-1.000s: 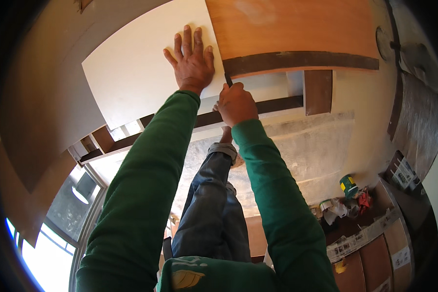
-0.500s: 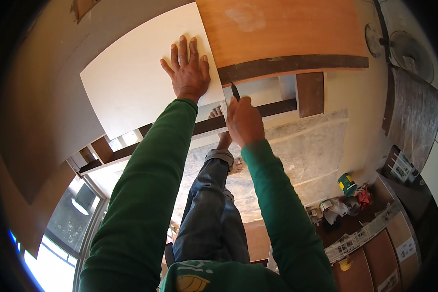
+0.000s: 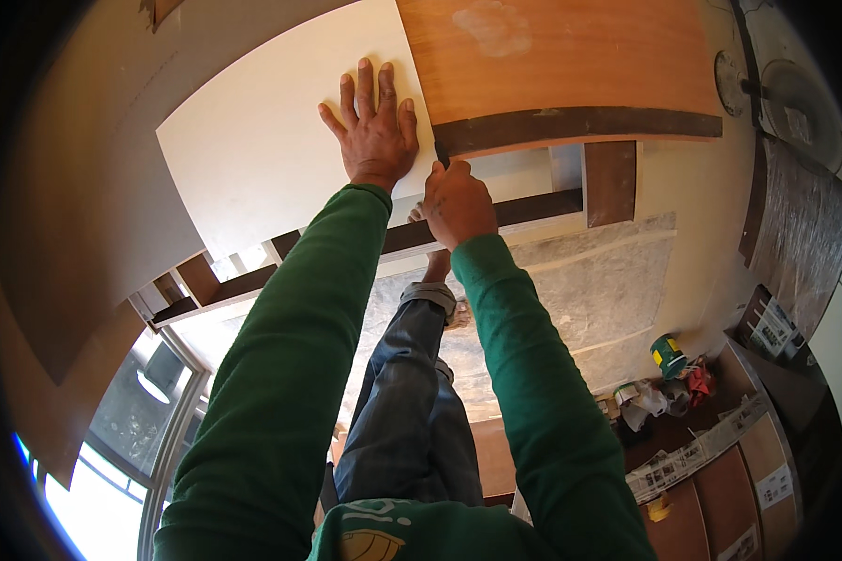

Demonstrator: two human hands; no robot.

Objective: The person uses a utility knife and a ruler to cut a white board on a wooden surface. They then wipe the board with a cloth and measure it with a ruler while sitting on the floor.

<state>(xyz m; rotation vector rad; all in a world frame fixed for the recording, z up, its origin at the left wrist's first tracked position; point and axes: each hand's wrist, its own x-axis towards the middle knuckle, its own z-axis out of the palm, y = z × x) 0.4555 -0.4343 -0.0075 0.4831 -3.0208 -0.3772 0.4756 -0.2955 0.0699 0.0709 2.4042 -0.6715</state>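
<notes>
My left hand lies flat on a white sheet, its fingers spread, near the sheet's right edge. My right hand is closed around a slim black pointed tool; most of it is hidden in the fist, so its exact kind cannot be told. The tool's visible end touches or nearly touches the lower right edge of the sheet. Right beside that edge is an orange-brown wood panel with a dark strip along its near side.
Beneath the sheet runs a wooden frame with open compartments. My bare feet and jeans are below. At the lower right, a green can stands among bags and rags by a cabinet. A fan is at the upper right.
My right hand has moved slightly up and left, bringing the black tool to the sheet's edge. The left hand stays flat on the sheet; the view has shifted a little.
</notes>
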